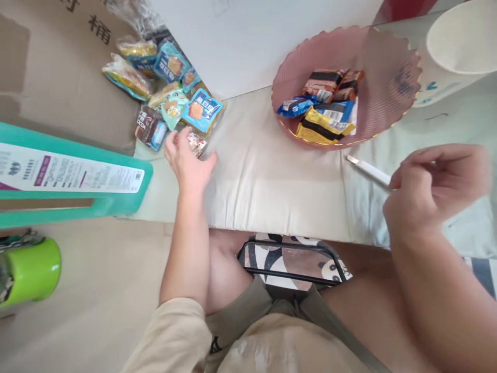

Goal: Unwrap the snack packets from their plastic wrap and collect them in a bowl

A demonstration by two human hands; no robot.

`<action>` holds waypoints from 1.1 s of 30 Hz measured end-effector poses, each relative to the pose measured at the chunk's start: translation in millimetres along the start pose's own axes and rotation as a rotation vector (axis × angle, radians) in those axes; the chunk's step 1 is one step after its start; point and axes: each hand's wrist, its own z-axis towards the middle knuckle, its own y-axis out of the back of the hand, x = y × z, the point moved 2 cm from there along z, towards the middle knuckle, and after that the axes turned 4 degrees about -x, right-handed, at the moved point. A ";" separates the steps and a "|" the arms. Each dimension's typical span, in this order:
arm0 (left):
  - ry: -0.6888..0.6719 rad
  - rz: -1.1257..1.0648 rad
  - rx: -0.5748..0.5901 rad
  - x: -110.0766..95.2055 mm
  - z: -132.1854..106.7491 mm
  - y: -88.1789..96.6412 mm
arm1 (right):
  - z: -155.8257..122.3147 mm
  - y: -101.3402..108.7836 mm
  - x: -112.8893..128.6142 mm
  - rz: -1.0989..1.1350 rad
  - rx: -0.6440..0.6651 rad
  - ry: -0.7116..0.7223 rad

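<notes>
My left hand (191, 163) reaches over a heap of wrapped snacks, thumb and fingers apart. Beneath its fingers is a small red-and-white packet (197, 145); whether they touch it I cannot tell. Around it lie a brown packet (149, 127), a light-blue snack packet (202, 110) and a pale green packet (171, 105). My right hand (437, 181) is closed, fingers curled, at the end of a slim white stick (370, 171); its near end is hidden by the hand. A pink scalloped bowl (392, 77) holds brown, blue and yellow wrapped snacks, including a yellow packet (324, 127).
A white paper cup (446, 83) stands right of the bowl. At left are a cardboard box (66, 98) and a teal frame with a label (140, 199). A green bin (39, 272) is on the floor. A white panel (248, 52) rises behind the cloth-covered surface (267, 191).
</notes>
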 end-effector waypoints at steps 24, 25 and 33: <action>0.199 -1.093 0.939 -75.2 -90.2 -38.8 | 3.9 35.1 -9.3 -0.696 0.675 0.180; 0.155 -1.075 0.916 -78.4 -91.6 -41.6 | 3.9 36.8 -6.1 -0.659 0.690 0.197; -0.107 -0.916 0.883 -88.5 -95.2 -55.4 | -14.4 35.0 40.3 -0.161 0.904 0.128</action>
